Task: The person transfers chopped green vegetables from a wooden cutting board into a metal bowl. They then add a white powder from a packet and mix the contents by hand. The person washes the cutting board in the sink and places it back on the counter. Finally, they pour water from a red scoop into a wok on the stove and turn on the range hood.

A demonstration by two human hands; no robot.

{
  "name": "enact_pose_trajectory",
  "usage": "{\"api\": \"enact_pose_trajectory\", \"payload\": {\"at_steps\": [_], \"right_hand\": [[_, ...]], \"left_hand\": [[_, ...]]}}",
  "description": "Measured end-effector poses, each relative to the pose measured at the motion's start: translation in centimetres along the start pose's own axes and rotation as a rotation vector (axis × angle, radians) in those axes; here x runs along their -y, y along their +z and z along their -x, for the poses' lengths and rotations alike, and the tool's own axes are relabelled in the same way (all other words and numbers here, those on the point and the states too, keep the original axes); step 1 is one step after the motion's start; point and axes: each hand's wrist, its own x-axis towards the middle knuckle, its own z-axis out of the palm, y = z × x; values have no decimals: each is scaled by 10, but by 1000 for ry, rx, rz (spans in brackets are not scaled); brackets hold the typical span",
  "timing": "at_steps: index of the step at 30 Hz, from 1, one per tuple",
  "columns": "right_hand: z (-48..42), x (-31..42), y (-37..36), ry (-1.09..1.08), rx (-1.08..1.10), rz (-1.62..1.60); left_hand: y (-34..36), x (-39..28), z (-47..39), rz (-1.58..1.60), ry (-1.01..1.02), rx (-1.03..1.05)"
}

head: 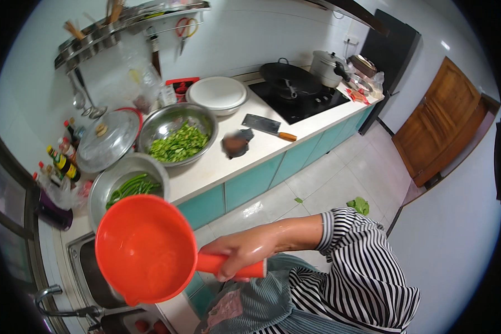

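Observation:
My right hand (244,254) is closed around the handle of an orange-red plastic water ladle (146,246). The ladle's bowl faces up above the sink (102,267) and the counter's near corner; whether water lies in it is hard to tell. Just behind its rim, a metal basin (152,167) holds long green peppers (131,185), partly hidden by the ladle. Farther back, a large stainless steel bowl (211,125) contains chopped green vegetables (179,144). My left hand is out of view.
A cleaver (261,124) lies on the white counter (200,173) beside a blurred dark object (237,143). The faucet (67,311) arches over the sink, where red round items (160,326) sit. Bottles (62,160), a wok (290,79) and a pressure cooker (327,69) stand farther off. Leaves (359,205) lie on the floor.

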Motion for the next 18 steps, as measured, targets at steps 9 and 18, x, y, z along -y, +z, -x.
{"api": "enact_pose_trajectory", "payload": {"at_steps": [9,18], "right_hand": [[216,-1,-110,-66,-533,121],[386,16,-237,14,-1117,144]], "left_hand": [[16,-173,165,437,510,277],[35,-337,293,884,-298,870]]}}
